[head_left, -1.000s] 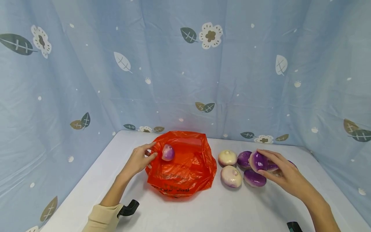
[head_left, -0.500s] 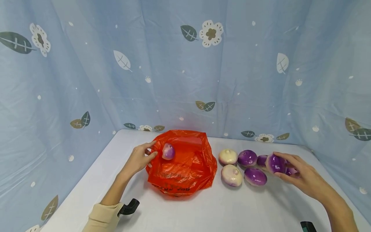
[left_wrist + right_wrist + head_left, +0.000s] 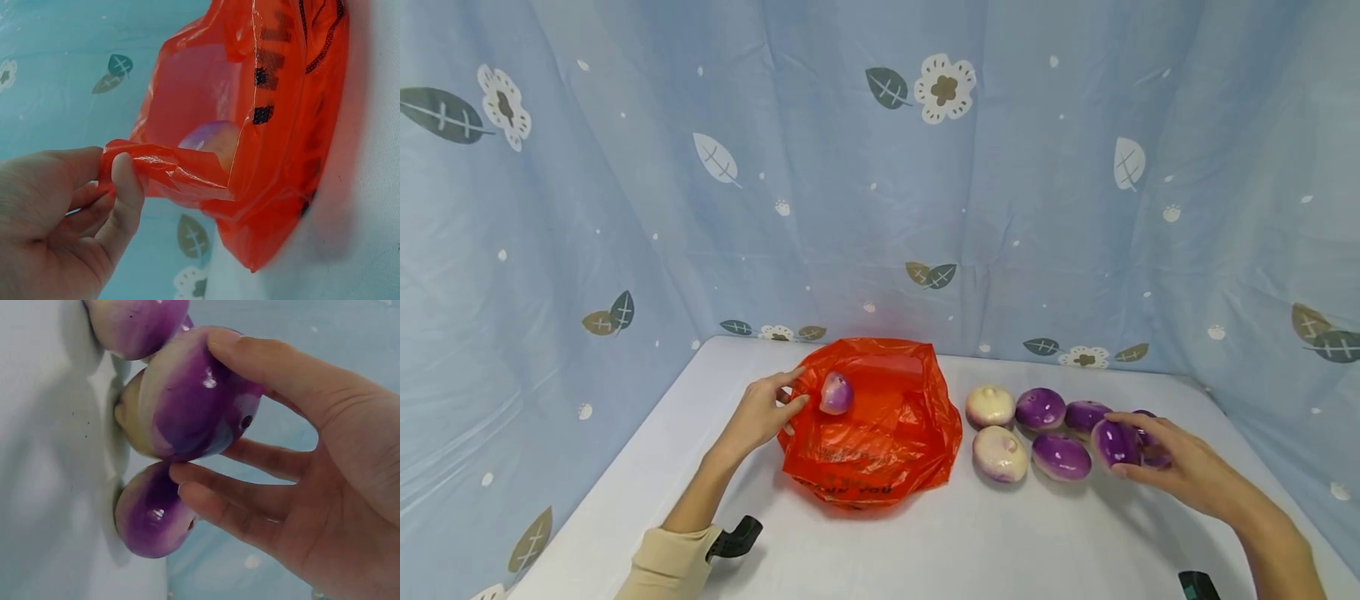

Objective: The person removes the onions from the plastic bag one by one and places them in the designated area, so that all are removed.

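Note:
My left hand [image 3: 766,410] pinches the rim of a thin red plastic bag [image 3: 880,442], thumb against fingers in the left wrist view. The bag's mouth stands open, and one purple-and-white onion [image 3: 837,394] shows inside it. On the right, my right hand [image 3: 1187,467] holds a glossy purple onion [image 3: 200,400] between thumb and fingers. This onion is among the others at the near side of the group. Another onion [image 3: 156,512] lies just below it in the right wrist view, close to the fingertips. Part of the group is hidden behind my right hand.
Several more onions sit right of the bag: two pale side up, an upper one [image 3: 989,407] and a nearer one [image 3: 1000,455], and purple ones [image 3: 1041,409]. A patterned blue curtain [image 3: 850,167] encloses the white table [image 3: 940,550] at the back and sides.
My right hand has carried its onion rightward, then slightly nearer to me, uncovering a purple onion behind it. My left hand and the bag stay almost still.

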`<state>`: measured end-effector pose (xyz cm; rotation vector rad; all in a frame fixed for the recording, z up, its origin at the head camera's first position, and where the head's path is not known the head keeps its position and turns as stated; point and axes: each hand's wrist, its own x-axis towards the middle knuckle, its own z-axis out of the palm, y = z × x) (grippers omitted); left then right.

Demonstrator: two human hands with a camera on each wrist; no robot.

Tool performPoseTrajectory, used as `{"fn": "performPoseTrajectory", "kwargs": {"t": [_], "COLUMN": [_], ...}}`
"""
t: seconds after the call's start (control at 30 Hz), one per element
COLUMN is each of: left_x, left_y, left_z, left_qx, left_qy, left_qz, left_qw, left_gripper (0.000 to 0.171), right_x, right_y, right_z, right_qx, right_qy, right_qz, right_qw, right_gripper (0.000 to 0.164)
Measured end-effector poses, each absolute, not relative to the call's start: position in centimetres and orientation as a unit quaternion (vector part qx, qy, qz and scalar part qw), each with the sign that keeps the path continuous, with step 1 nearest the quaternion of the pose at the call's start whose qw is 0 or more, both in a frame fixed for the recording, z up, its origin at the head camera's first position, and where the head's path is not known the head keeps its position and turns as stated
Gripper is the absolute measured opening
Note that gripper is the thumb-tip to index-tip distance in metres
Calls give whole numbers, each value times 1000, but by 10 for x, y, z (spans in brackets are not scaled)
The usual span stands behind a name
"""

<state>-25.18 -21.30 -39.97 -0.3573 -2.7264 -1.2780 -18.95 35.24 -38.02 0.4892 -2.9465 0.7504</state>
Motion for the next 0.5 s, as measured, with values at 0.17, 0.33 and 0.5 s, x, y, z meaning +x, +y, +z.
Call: {"fn": "performPoseTrajectory", "kwargs": {"t": [0.17,0.33,0.5], "left_x": [-252,-253,-254], "left_y": [-213,-213,-213], "left_z": [-400,-401,-402], "left_qx": [-112,-111,-113], "left_qy": [-898,-900,-900], "left_qz": [-422,-419,-417], "left_qw": [51,51,51], "left_gripper": [55,55,54], "right_x": [-191,-192,-193], "right_y": [354,358,361], "right_z": [-385,-390,-397], "right_qx": [150,158,177], "right_qy": [-959,-958,-953], "right_qz": [241,241,244], "right_qw": [2,-2,9], "right_gripper": [65,64,63]}}
